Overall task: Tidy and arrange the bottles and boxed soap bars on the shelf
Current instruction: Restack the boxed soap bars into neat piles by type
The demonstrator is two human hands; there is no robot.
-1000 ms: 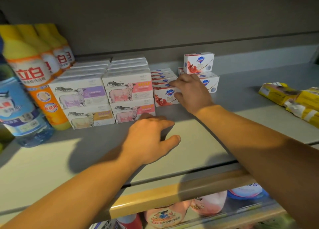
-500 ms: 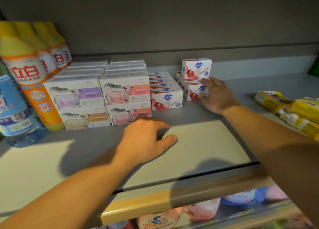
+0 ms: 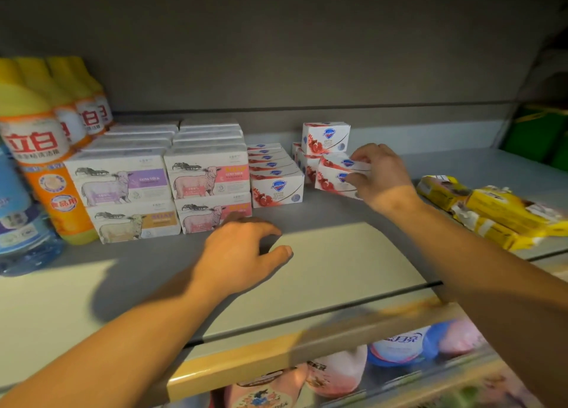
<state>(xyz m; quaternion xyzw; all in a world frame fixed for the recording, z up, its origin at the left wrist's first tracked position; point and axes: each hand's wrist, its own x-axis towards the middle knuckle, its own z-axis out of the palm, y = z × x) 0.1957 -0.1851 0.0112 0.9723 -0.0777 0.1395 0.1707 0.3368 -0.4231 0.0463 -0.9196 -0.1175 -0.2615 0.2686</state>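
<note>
A shop aisle, by the look of it.
Many identical soap boxes (image 3: pixel 209 177) and detergent bottles (image 3: pixel 46 149) stood faced-up in rows on a grey shelf (image 3: pixel 322 254).

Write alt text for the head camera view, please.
A person's right hand grips a red-and-white soap box on a grey shelf; the left hand rests near stacked sheep-print soap boxes and orange bottles.

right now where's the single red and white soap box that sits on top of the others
In the head view it sits right of centre near the shelf's back wall: the top soap box rests on the right-hand red-and-white stack, just behind the right hand.
</note>
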